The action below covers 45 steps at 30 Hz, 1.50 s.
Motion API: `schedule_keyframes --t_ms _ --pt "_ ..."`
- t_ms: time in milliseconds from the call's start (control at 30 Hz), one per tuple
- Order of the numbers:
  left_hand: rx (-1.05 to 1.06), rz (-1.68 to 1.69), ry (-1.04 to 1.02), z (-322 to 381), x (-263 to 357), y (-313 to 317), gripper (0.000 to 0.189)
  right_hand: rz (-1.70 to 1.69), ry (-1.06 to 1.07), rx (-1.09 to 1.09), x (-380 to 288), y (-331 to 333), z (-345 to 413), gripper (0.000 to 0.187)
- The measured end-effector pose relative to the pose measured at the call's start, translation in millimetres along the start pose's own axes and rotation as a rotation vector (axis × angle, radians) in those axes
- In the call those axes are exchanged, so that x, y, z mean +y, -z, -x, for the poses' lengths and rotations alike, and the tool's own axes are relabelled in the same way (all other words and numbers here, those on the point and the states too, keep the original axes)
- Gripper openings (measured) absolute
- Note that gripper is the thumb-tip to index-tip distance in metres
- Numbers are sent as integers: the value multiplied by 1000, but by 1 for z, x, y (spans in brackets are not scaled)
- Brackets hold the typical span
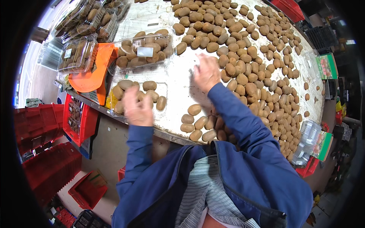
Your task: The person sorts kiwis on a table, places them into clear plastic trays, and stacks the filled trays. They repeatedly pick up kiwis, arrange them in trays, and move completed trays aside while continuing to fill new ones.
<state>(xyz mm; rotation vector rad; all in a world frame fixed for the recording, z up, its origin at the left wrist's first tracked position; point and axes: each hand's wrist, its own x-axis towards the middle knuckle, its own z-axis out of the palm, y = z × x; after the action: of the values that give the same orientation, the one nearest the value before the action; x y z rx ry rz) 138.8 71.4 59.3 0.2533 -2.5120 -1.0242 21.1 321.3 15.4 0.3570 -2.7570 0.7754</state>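
Note:
My left hand (137, 109), blurred, is over a shallow clear plastic punnet (163, 85) holding several kiwifruit (149, 85). Some fruit lies between and beside its fingers; whether it grips one is not plain. To the right, my right hand (207, 72) reaches over the white tabletop with fingers spread, beside the edge of a large spread of loose kiwifruit (242, 58). I see nothing in it, though the palm is hidden. Beyond my left hand sits a filled clear clamshell (122, 45) with a blank-looking label. A small group of kiwifruit (200, 122) rests near the front edge.
An orange plastic device (88, 81) stands at the table's left edge, beside stacked filled clamshells (77, 54). Red crates (81, 122) are below on the left. Nested clear containers (306, 139) and a green-edged carton (323, 146) are at the far right.

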Motion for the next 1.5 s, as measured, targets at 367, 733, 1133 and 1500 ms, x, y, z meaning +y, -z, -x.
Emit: schedule_keyframes --t_ms 367,733,1133,1500 --pt "-427 -238 53 -93 84 -212 96 193 -178 -51 87 6 -64 64" --pt "-577 -470 75 -146 83 -244 62 158 -352 -424 86 11 -94 67" --pt "-716 41 176 -103 72 -223 64 -270 -449 -485 93 14 -55 62" --pt "-597 900 545 -39 72 -204 53 -979 -573 -143 62 5 3 58"
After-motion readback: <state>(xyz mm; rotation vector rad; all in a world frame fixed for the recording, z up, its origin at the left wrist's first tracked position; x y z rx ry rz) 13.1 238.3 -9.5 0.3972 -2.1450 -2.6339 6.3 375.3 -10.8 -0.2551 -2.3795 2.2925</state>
